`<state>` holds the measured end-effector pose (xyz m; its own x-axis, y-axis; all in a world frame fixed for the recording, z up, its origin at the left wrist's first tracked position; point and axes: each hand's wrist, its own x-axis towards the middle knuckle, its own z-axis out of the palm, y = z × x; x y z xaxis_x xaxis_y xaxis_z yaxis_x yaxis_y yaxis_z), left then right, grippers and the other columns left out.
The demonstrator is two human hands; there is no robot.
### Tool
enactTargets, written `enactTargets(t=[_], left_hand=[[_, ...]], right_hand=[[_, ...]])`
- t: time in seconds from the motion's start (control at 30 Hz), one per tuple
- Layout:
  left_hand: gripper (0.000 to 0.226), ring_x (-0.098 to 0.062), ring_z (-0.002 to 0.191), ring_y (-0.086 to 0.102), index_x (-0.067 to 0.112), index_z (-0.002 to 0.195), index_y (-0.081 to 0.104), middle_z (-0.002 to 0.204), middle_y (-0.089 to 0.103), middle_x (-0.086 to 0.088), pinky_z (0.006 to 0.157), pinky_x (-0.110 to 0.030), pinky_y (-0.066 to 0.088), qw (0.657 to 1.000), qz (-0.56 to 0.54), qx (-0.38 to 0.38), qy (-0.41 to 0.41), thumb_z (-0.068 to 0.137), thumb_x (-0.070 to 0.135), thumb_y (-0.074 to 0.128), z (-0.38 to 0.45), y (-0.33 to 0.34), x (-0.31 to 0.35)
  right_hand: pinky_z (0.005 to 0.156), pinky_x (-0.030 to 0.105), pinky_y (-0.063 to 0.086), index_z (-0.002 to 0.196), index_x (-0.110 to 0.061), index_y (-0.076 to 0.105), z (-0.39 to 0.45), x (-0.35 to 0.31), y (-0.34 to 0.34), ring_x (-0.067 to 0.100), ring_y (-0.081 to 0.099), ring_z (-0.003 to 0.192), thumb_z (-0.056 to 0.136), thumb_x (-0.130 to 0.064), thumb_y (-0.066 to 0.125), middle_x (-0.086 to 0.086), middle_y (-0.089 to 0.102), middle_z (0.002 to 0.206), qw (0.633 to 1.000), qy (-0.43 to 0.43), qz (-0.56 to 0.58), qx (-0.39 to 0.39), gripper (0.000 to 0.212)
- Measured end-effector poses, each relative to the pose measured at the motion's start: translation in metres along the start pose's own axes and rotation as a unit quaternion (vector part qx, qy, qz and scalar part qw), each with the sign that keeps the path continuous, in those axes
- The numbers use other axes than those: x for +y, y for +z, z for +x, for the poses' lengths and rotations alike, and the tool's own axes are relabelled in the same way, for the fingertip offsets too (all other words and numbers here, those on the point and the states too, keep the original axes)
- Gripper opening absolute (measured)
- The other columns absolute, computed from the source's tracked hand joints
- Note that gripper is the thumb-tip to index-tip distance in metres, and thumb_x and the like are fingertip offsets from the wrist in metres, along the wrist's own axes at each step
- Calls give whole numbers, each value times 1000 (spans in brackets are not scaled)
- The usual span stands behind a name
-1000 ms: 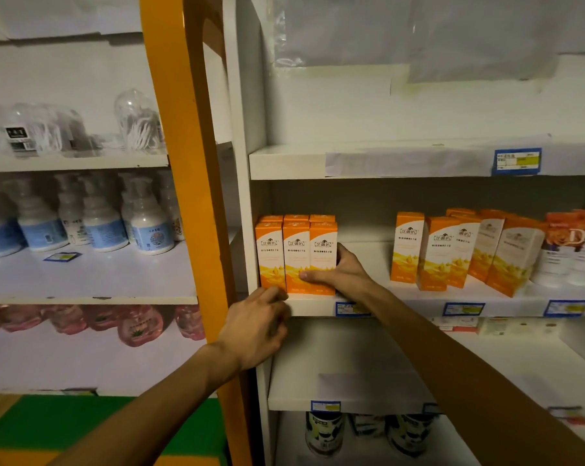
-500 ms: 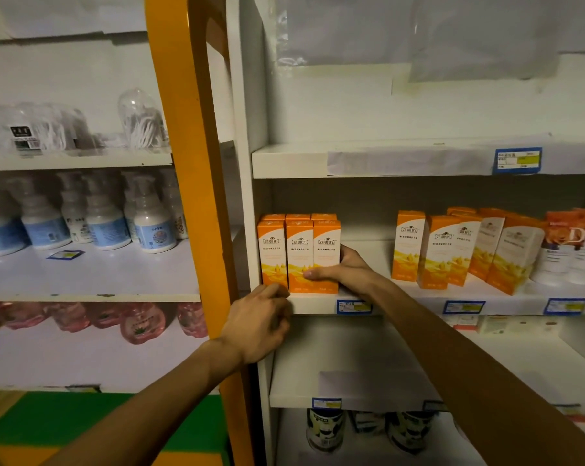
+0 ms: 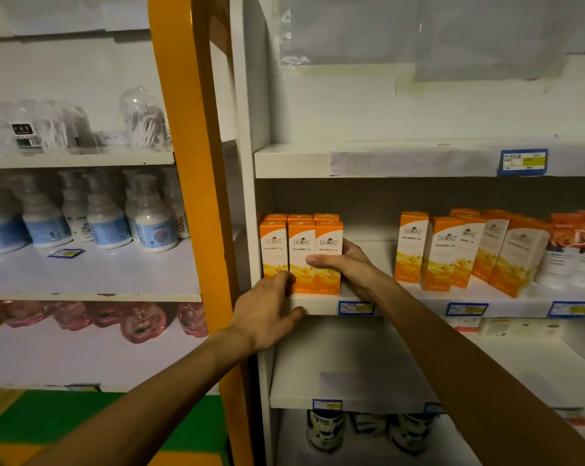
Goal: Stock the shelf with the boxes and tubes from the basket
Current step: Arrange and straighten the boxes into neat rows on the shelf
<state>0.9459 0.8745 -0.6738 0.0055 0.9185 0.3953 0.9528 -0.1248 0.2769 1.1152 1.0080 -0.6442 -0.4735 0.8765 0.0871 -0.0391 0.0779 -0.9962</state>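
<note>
A block of orange-and-white boxes (image 3: 301,250) stands upright at the left end of the white middle shelf (image 3: 321,306), in two rows. My right hand (image 3: 346,267) wraps the rightmost front box, thumb across its face and fingers behind its right side. My left hand (image 3: 267,312) is at the shelf's front edge, fingers touching the bottom of the leftmost front box. More orange boxes (image 3: 459,253) stand further right on the same shelf, some leaning. The basket is out of view.
An orange upright post (image 3: 197,183) stands just left of the shelf unit. Pump bottles (image 3: 96,216) fill the left-hand shelving, with pink bottles (image 3: 139,322) below. White tubes (image 3: 573,257) stand at the far right. Tins (image 3: 324,432) sit on the bottom shelf.
The box block and both hands hold nearly the same place; my left hand's fingers have spread a little along the shelf edge.
</note>
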Motion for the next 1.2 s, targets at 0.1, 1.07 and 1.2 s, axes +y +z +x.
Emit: enactTargets(t=[0.1, 1.07, 1.2], left_hand=[[51, -12, 117, 57, 31, 128, 39, 131, 57, 6, 88, -33, 57, 1000, -1, -3, -7, 89, 53, 63, 3, -1, 4], [28, -6, 108, 58, 32, 119, 54, 120, 61, 11, 88, -29, 55, 997, -14, 10, 75, 94, 41, 59, 1, 2, 17], [29, -13, 106, 59, 28, 120, 56, 120, 61, 5, 87, -32, 54, 992, 1, -20, 123, 92, 37, 60, 9, 9, 48]], right_hand=[[93, 53, 57, 121, -22, 64, 0, -1, 0, 25, 73, 103, 71, -13, 88, 2, 75, 112, 1000, 0, -4, -5, 56], [105, 40, 49, 153, -23, 32, -67, -8, -43, 17, 48, 133, 85, -45, 75, -2, 49, 148, 957, -86, -249, 118, 84], [98, 35, 53, 142, -22, 48, -93, -10, -69, 12, 57, 117, 90, -41, 69, -3, 59, 134, 905, -97, -388, 143, 59]])
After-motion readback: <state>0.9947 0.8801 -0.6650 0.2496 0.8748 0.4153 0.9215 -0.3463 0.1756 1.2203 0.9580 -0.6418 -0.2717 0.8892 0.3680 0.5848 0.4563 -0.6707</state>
